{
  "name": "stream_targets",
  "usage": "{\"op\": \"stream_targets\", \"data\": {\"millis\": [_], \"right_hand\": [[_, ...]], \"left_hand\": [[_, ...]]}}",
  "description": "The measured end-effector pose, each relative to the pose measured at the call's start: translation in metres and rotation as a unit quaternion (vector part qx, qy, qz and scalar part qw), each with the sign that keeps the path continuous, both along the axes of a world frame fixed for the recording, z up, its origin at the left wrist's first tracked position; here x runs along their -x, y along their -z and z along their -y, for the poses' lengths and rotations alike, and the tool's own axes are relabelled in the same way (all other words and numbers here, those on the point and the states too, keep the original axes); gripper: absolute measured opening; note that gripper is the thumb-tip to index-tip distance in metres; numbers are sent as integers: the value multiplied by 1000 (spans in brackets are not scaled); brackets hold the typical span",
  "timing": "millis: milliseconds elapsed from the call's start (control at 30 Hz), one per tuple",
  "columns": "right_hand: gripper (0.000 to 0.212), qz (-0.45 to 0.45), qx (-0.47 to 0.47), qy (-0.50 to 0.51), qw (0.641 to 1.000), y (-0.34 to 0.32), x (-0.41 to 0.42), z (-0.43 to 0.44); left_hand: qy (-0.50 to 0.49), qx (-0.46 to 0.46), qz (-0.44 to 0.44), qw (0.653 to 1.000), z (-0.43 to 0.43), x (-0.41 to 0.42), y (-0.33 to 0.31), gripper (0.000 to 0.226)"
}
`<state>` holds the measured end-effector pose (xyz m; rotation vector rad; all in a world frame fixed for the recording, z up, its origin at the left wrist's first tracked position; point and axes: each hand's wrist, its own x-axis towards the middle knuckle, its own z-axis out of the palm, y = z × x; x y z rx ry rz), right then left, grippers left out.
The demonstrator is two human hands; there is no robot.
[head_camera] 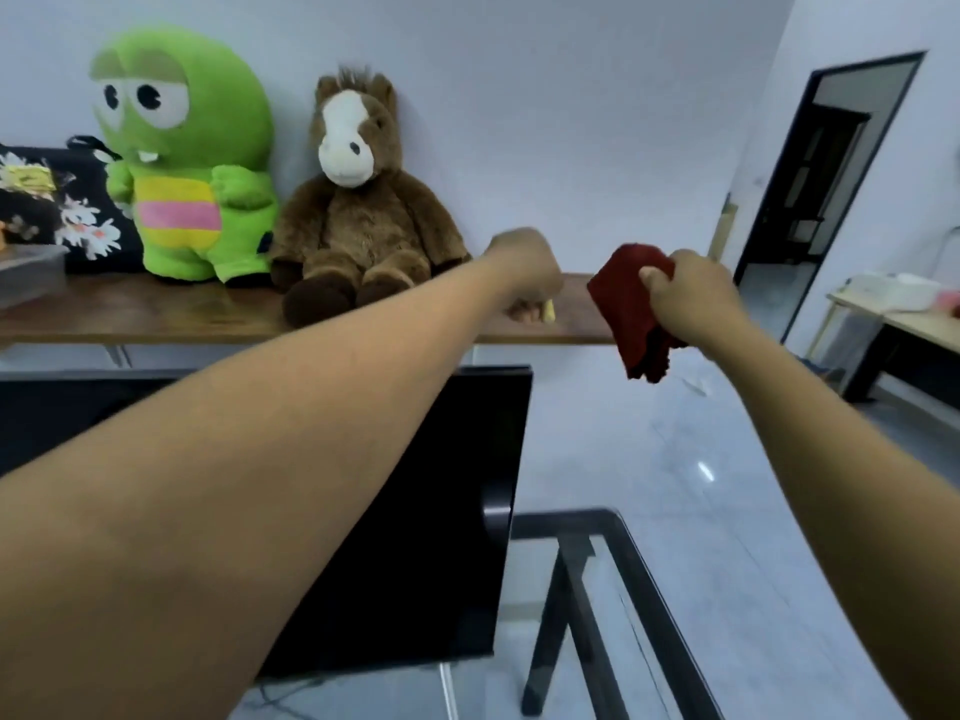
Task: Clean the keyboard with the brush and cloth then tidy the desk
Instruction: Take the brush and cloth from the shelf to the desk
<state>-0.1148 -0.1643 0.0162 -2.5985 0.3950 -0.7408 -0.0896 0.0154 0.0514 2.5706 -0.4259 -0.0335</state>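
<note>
Your right hand [693, 288] is gripping the dark red cloth [634, 309] beyond the wooden shelf [156, 314] end, above the pale tiled floor [675, 459]. Your left hand [524, 270] is curling closed around a small yellowish object [548, 310], unidentifiable, over the shelf beside the brown plush horse [358, 200].

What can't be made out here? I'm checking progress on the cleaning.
- Keyboard: not in the head view, so its state is unknown.
- Yellow object under the left hand: mostly covered by the fingers; possibly the brush.
- Cloth in the right hand: bunched and blurred.
</note>
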Motion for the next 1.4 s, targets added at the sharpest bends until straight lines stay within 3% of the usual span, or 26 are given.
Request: {"op": "stream_targets", "data": {"millis": [200, 333, 433, 700, 933, 1033, 1133, 1233, 1400], "right_hand": [[39, -26, 11, 42, 999, 39, 86, 0], [35, -42, 14, 69, 997, 71, 141, -21], [33, -40, -7, 77, 996, 101, 178, -44], [29, -46, -79, 40, 995, 201, 247, -110], [27, -102, -123, -8, 987, 279, 275, -153], [28, -121, -136, -24, 983, 306, 281, -165], [30, -154, -147, -23, 977, 334, 283, -170], [31, -207, -151, -2, 967, 363, 284, -165], [33, -301, -72, 28, 951, 402, 285, -144]], "left_hand": [[70, 61, -18, 996, 3, 78, 13, 37], [116, 43, -41, 991, 3, 134, 56, 32], [113, 55, -64, 990, -7, 172, 97, 7], [-12, 35, -154, 987, -72, 216, 223, 20], [-96, -4, -286, 953, -116, 240, 323, 22], [-103, -20, -318, 942, -119, 247, 347, 8], [-112, -41, -342, 932, -117, 252, 367, 9], [-109, -73, -367, 921, -116, 259, 385, 18], [-48, -63, -390, 918, -114, 272, 415, 31]]}}
